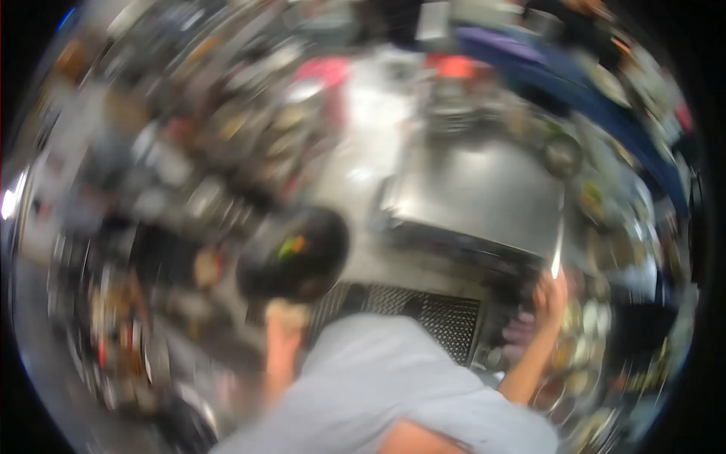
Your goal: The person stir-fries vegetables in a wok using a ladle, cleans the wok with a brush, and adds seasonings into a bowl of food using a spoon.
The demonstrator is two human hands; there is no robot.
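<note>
One steel tabletop [476, 189]: broad and bare in the middle, right of centre in the frame; its sheen is smeared by motion blur.
Grey garment [393, 371]: worn by the person, filling the bottom centre.
Perforated mat [446, 321]: dark, below the tabletop's near edge, just above the garment, lower centre.
Black wok [302, 265]: left of centre, its open side showing, well apart from the tabletop in the frame.
Ladle [563, 157]: round bowl over the tabletop's right edge at upper right, the thin bright handle running down from it; whether bowl and metal touch cannot be told.
Left grip [282, 333]: closed at the lower edge of the wok, holding it, left of the garment; single fingers are lost in blur.
Right grip [551, 296]: wrapped round the lower end of the ladle's handle, right of the frame's centre.
Pale patch [292, 309]: between the left grip and the wok, too smeared to identify.
Food pieces [290, 247]: green and orange, small, inside the wok.
</note>
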